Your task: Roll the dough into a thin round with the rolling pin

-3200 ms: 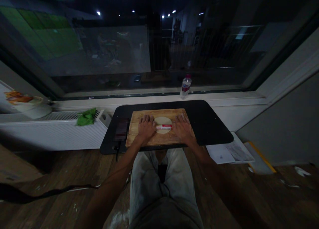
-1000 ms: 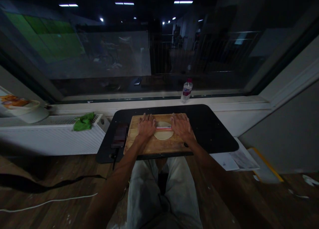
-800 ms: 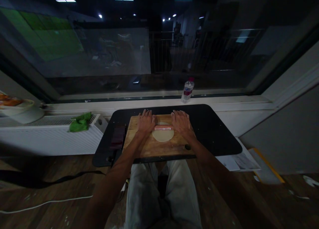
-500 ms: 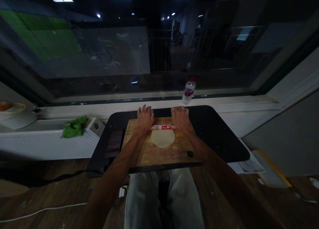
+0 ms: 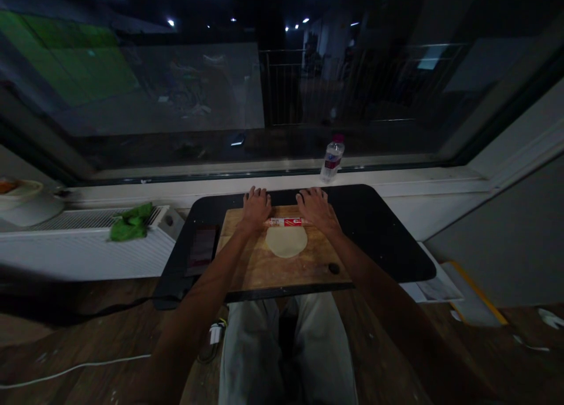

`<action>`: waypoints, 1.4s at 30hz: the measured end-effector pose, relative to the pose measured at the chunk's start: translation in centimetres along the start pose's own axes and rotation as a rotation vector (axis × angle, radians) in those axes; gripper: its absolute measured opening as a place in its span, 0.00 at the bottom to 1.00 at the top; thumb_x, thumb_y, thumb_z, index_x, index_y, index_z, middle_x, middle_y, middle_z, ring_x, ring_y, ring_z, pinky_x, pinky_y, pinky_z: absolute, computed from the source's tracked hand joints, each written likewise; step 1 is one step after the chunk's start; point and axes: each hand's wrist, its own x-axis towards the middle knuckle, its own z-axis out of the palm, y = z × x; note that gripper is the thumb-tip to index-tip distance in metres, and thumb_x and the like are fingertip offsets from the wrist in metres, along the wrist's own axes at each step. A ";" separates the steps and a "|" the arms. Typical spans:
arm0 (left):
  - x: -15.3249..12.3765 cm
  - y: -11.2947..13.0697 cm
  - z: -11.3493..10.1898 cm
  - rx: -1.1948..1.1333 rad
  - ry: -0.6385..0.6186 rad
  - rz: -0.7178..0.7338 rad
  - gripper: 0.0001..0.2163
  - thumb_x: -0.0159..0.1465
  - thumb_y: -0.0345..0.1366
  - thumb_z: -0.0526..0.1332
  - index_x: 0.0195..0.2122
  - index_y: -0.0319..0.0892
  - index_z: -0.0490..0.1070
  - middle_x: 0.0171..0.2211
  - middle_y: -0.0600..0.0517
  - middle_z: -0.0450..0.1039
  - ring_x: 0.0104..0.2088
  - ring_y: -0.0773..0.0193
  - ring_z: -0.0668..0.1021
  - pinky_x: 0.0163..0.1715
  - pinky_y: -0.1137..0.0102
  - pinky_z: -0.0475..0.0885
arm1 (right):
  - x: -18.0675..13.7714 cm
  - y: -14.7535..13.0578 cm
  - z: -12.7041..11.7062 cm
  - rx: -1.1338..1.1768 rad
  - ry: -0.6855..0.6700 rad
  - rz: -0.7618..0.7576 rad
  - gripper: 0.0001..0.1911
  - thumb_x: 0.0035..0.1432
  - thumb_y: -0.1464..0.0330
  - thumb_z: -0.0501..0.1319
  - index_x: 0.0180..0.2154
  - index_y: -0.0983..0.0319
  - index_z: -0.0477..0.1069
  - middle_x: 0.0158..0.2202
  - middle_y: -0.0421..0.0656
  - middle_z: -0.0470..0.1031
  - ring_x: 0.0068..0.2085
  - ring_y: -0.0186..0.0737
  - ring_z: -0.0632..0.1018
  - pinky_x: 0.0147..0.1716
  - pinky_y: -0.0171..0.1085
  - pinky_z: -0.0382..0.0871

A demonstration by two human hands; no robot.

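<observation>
A wooden board (image 5: 264, 270) lies on a small black table (image 5: 374, 234). On it sits a flat round of pale dough (image 5: 286, 241). A red-and-white roller (image 5: 285, 221) lies across the dough's far edge. My left hand (image 5: 256, 208) presses flat on the roller's left end, fingers stretched out. My right hand (image 5: 314, 208) lies flat on the right end in the same way. Both hands reach over the board's far edge.
A dark phone-like slab (image 5: 202, 246) lies left of the board. A water bottle (image 5: 332, 156) stands on the window sill. A green cloth (image 5: 129, 223) and a bowl (image 5: 20, 196) rest on the radiator at left. Papers (image 5: 432, 287) lie on the floor at right.
The roller has travelled from the middle of the dough to its far edge, with both hands moving away from me on it. The dough round shows more fully.
</observation>
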 end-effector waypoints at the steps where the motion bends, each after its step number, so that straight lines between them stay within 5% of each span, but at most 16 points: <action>1: -0.4 0.0 0.0 0.004 -0.019 -0.020 0.21 0.82 0.38 0.49 0.67 0.40 0.73 0.70 0.37 0.76 0.78 0.43 0.67 0.74 0.45 0.68 | -0.3 -0.2 -0.2 0.002 -0.024 0.015 0.27 0.84 0.59 0.46 0.63 0.63 0.79 0.66 0.58 0.78 0.69 0.58 0.70 0.70 0.57 0.60; 10: -5.4 0.6 -0.5 0.033 -0.100 -0.067 0.25 0.78 0.37 0.53 0.73 0.39 0.70 0.74 0.37 0.72 0.80 0.41 0.63 0.75 0.43 0.66 | -4.1 -0.7 -0.6 -0.052 -0.216 0.053 0.35 0.79 0.56 0.51 0.80 0.59 0.61 0.80 0.57 0.62 0.81 0.64 0.58 0.77 0.66 0.47; 24: -12.3 1.3 -1.5 0.001 0.001 0.052 0.21 0.80 0.36 0.51 0.67 0.41 0.76 0.71 0.39 0.75 0.77 0.44 0.69 0.74 0.49 0.65 | -11.3 -2.6 -2.2 -0.102 -0.046 0.031 0.29 0.80 0.61 0.49 0.69 0.67 0.76 0.71 0.58 0.75 0.71 0.59 0.71 0.72 0.53 0.57; 42: -15.1 1.1 -2.1 0.002 0.001 0.092 0.24 0.80 0.39 0.49 0.69 0.40 0.76 0.70 0.41 0.78 0.73 0.49 0.74 0.79 0.52 0.60 | -15.5 -3.4 -2.0 -0.021 0.068 0.052 0.29 0.80 0.62 0.50 0.72 0.65 0.73 0.73 0.57 0.74 0.72 0.59 0.70 0.73 0.53 0.56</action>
